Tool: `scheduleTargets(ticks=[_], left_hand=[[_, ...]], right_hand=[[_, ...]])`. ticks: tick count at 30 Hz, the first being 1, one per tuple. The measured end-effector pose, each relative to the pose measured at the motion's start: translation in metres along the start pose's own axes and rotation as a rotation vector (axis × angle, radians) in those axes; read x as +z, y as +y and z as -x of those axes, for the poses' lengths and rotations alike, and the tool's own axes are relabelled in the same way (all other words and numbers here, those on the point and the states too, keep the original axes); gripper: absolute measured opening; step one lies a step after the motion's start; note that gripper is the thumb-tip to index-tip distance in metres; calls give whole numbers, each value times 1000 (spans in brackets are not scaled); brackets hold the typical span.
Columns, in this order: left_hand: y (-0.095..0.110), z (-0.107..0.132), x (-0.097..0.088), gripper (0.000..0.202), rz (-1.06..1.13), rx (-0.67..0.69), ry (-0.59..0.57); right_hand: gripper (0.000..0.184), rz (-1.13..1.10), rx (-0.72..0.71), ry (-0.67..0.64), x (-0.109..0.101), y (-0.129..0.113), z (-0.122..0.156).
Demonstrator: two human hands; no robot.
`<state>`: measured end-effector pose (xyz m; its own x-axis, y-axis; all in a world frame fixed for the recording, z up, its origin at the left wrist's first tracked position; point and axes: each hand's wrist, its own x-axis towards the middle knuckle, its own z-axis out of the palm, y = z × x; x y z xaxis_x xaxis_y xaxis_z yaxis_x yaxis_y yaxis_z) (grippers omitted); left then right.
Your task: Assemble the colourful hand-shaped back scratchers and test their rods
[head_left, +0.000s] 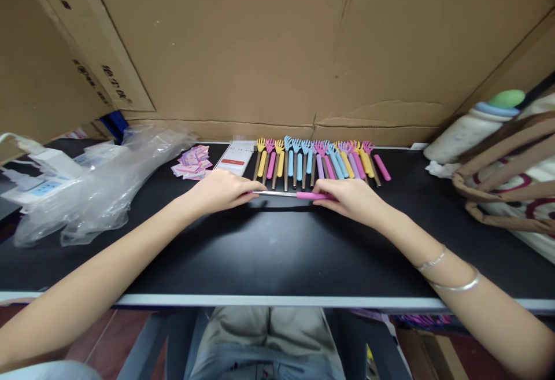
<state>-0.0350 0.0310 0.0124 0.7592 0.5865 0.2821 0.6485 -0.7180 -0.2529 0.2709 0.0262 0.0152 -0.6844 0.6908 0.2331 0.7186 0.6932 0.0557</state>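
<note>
Both my hands hold one back scratcher [280, 194] level, just above the black table. My left hand [225, 190] pinches the left end of its thin metal rod; that end is hidden by the fingers. On the other side, my right hand [344, 198] is closed around the pink handle [306, 195]. Behind them lies a row of small back scratchers with claw heads [297, 145] in yellow, pink, blue and purple, with dark rods and coloured handles [299, 167] side by side. A loose pink handle [382, 168] lies at the row's right end.
Left of the row are a phone [235, 159] and a pile of small printed cards [193, 163]. Farther left, clear plastic bags [99, 189] lie by a power strip with chargers [54, 163]. A bottle [468, 131] and a bag [520, 177] stand right. Cardboard [260, 44] walls the back.
</note>
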Motion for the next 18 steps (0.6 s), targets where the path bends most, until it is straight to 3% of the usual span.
scheduleTargets(ticks=[18], left_hand=[[0, 0, 1, 30, 11, 27, 18]], right_hand=[[30, 27, -24, -24, 3, 2, 0]])
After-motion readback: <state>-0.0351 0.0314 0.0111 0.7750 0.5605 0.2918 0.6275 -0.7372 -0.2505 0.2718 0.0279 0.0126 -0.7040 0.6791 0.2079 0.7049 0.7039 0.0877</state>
